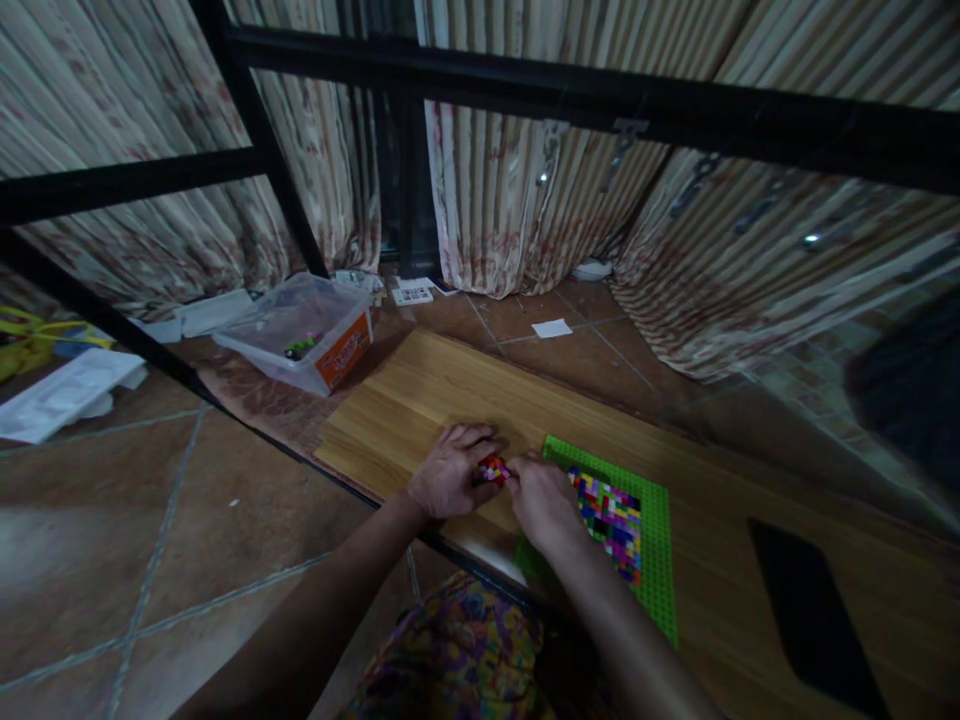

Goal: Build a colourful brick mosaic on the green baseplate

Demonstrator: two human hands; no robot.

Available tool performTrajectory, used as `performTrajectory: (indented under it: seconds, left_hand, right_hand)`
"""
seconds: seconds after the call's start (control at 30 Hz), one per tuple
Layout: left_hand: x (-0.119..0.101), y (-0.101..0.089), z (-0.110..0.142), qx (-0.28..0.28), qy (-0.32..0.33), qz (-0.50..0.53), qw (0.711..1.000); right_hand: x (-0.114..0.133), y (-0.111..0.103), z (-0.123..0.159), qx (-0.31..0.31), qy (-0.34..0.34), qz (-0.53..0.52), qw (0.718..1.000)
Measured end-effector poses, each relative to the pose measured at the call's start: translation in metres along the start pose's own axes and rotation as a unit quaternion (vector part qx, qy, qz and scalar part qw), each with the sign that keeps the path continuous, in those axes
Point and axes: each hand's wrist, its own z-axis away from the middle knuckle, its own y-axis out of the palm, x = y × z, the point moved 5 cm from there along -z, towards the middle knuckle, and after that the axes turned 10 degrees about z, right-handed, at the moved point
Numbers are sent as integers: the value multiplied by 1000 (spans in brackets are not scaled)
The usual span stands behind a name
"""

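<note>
My left hand (448, 470) and my right hand (541, 497) meet over a wooden table top (420, 400), both pinched on a small cluster of red and mixed-colour bricks (493, 469) held between them. Just right of my right hand lies a green baseplate (656, 530) with a patch of several multicoloured bricks (611, 515) pressed onto its middle. My right wrist covers the plate's left part.
A clear plastic box (304, 330) with an orange label sits on the tiled floor beyond the table. A flat black object (814, 615) lies on the table at right. Black metal frame bars (600, 95) cross above; striped curtains hang behind. White packaging (64, 395) lies at left.
</note>
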Motion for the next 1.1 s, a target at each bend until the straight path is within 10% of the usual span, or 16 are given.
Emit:
performTrajectory:
  seconds: [1.1]
  left_hand:
    - [-4,-9,7,-23,49,70,996]
  right_hand:
    - [7,-6,7,-76,-6,-205,976]
